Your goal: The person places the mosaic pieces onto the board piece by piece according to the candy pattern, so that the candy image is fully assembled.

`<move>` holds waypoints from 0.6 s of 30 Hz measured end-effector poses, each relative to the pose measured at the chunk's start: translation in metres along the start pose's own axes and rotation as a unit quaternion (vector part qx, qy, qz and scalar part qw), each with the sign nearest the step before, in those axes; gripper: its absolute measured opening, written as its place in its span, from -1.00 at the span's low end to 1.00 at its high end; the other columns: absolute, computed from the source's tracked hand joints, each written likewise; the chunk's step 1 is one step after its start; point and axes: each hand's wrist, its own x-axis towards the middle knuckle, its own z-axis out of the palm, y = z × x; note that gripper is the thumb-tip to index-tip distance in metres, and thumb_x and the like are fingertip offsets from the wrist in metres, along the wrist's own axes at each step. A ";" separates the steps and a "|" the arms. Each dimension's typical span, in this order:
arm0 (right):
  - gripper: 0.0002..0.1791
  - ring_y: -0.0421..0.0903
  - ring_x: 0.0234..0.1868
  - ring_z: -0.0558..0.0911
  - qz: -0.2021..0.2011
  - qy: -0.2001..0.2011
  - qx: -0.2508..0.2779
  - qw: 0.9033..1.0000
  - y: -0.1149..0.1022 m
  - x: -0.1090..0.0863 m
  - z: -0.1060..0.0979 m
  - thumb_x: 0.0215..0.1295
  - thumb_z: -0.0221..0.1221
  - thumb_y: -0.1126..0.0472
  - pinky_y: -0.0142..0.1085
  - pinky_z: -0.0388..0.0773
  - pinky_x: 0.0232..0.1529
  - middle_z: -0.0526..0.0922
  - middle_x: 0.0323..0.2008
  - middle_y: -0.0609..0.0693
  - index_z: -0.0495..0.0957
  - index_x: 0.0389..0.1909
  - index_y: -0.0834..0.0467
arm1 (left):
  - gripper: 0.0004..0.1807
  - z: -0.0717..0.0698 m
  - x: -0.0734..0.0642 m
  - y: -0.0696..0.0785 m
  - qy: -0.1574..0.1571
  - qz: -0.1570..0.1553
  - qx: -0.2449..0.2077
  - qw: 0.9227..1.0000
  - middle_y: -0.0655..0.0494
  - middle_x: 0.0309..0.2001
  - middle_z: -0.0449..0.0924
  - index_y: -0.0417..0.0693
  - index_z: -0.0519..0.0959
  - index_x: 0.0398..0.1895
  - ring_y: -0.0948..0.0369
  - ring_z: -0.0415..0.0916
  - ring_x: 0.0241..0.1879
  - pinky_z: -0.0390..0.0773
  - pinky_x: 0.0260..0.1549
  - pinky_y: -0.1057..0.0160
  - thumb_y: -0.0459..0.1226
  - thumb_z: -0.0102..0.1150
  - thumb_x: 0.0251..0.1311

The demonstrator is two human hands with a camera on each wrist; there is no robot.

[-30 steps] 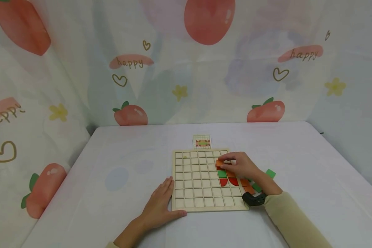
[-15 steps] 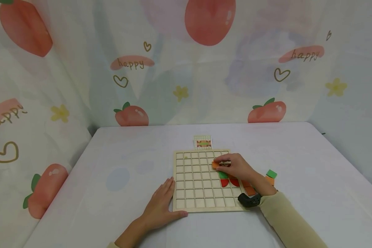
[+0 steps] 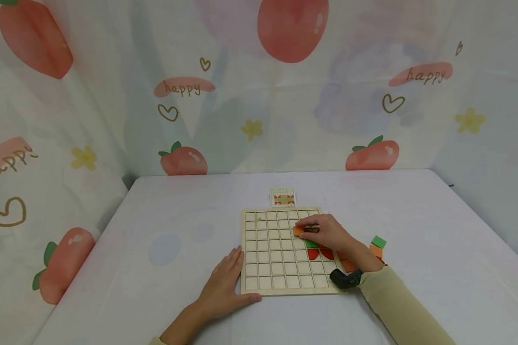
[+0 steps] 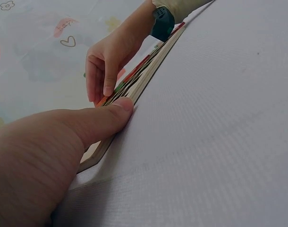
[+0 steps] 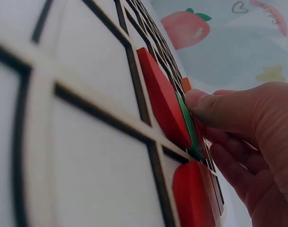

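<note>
A pale wooden grid board [image 3: 272, 283] lies on the white table. My left hand [image 3: 221, 286] rests at its near left corner, fingers straight along the left side and thumb [image 4: 113, 111] on the near edge. Over the upper right cells, my right hand [image 3: 328, 233] pinches an orange tile [image 3: 298, 231] between thumb and fingers. Just nearer than that tile, a green tile [image 3: 311, 244] and two rounded red pieces [image 3: 312, 254] sit in cells. The right hand partly hides other coloured pieces in this area.
A small pattern card [image 3: 283, 197] lies behind the board's far edge. Loose pieces lie right of the board, among them a green tile [image 3: 378, 242] and an orange tile [image 3: 376, 250], partly behind the right wrist. A printed cloth backdrop [image 3: 293, 115] rises behind the table.
My right hand has shifted a little left across the board with the orange tile, most of it in the first half second. The left hand has stayed at the board's corner.
</note>
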 end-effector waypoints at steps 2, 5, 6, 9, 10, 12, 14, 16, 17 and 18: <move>-0.68 0.00 -0.09 0.59 -0.003 0.000 0.006 1.000 0.000 0.000 0.000 0.10 0.29 0.27 -0.31 0.54 -0.17 0.63 -0.14 0.07 0.60 -0.09 0.26 | 0.19 0.000 0.000 0.000 -0.001 0.000 -0.002 1.000 -0.03 0.43 -0.16 -0.24 -0.06 0.41 0.09 -0.24 0.39 -0.07 0.27 0.00 0.39 0.04 -0.09; -0.67 0.00 -0.10 0.59 -0.003 -0.003 0.012 1.000 0.000 0.000 0.001 0.11 0.28 0.26 -0.32 0.54 -0.17 0.63 -0.14 0.09 0.59 -0.09 0.28 | 0.19 0.000 -0.001 0.000 0.000 0.000 -0.002 1.000 -0.02 0.43 -0.16 -0.24 -0.05 0.41 0.09 -0.24 0.39 -0.07 0.27 0.00 0.38 0.04 -0.09; -0.67 0.00 -0.10 0.60 -0.002 -0.004 0.014 1.000 0.001 0.000 0.001 0.11 0.28 0.26 -0.32 0.54 -0.17 0.63 -0.15 0.09 0.59 -0.09 0.28 | 0.19 0.000 -0.001 0.000 0.000 0.000 -0.003 1.000 -0.02 0.43 -0.16 -0.24 -0.06 0.41 0.09 -0.24 0.39 -0.07 0.26 -0.01 0.38 0.04 -0.09; -0.67 0.01 -0.11 0.60 -0.001 -0.006 0.018 1.000 0.001 -0.001 0.001 0.11 0.28 0.26 -0.32 0.54 -0.17 0.63 -0.15 0.10 0.59 -0.09 0.29 | 0.19 0.000 -0.001 0.000 0.001 0.001 -0.002 1.000 -0.02 0.43 -0.16 -0.24 -0.06 0.41 0.10 -0.24 0.39 -0.06 0.26 -0.01 0.39 0.04 -0.09; -0.67 0.01 -0.10 0.60 0.001 -0.007 0.021 1.000 0.001 0.000 0.001 0.11 0.28 0.26 -0.31 0.54 -0.17 0.63 -0.14 0.10 0.59 -0.09 0.29 | 0.19 0.000 -0.001 0.000 0.001 0.001 -0.002 1.000 -0.02 0.43 -0.16 -0.24 -0.06 0.41 0.10 -0.25 0.39 -0.06 0.26 -0.01 0.39 0.04 -0.09; -0.67 0.01 -0.09 0.59 0.006 -0.008 0.030 1.000 0.001 0.000 0.001 0.11 0.28 0.26 -0.30 0.54 -0.16 0.63 -0.14 0.10 0.60 -0.09 0.29 | 0.18 0.000 -0.001 0.000 0.002 0.002 -0.001 1.000 -0.02 0.43 -0.16 -0.24 -0.05 0.41 0.10 -0.24 0.39 -0.05 0.26 -0.02 0.39 0.04 -0.09; -0.68 0.02 -0.09 0.59 0.013 -0.009 0.034 0.999 0.000 0.001 0.001 0.10 0.29 0.26 -0.30 0.54 -0.16 0.63 -0.14 0.09 0.60 -0.10 0.28 | 0.19 0.000 -0.001 0.000 0.002 0.001 0.001 1.000 -0.02 0.43 -0.16 -0.24 -0.06 0.41 0.10 -0.24 0.39 -0.05 0.26 -0.02 0.39 0.04 -0.09; -0.68 0.02 -0.09 0.59 0.023 -0.009 0.039 0.999 -0.002 0.001 0.001 0.09 0.30 0.27 -0.29 0.54 -0.16 0.63 -0.14 0.10 0.61 -0.11 0.27 | 0.19 0.000 -0.001 0.000 0.002 -0.001 0.001 1.000 -0.03 0.43 -0.15 -0.24 -0.06 0.41 0.09 -0.24 0.39 -0.05 0.26 -0.01 0.39 0.04 -0.09; -0.68 0.02 -0.08 0.58 0.029 -0.009 0.038 0.999 -0.002 0.002 0.001 0.08 0.30 0.28 -0.28 0.54 -0.16 0.63 -0.14 0.09 0.62 -0.11 0.26 | 0.19 0.000 -0.001 0.001 0.002 -0.002 0.001 1.000 -0.03 0.43 -0.15 -0.24 -0.06 0.41 0.09 -0.24 0.39 -0.06 0.26 -0.01 0.38 0.04 -0.09; -0.69 0.02 -0.08 0.58 0.035 -0.008 0.037 0.999 -0.003 0.002 0.001 0.07 0.31 0.28 -0.28 0.54 -0.16 0.63 -0.14 0.09 0.62 -0.12 0.26 | 0.19 0.000 -0.001 0.001 0.001 -0.004 0.001 1.000 -0.03 0.43 -0.15 -0.24 -0.06 0.41 0.09 -0.24 0.39 -0.06 0.26 0.00 0.38 0.05 -0.09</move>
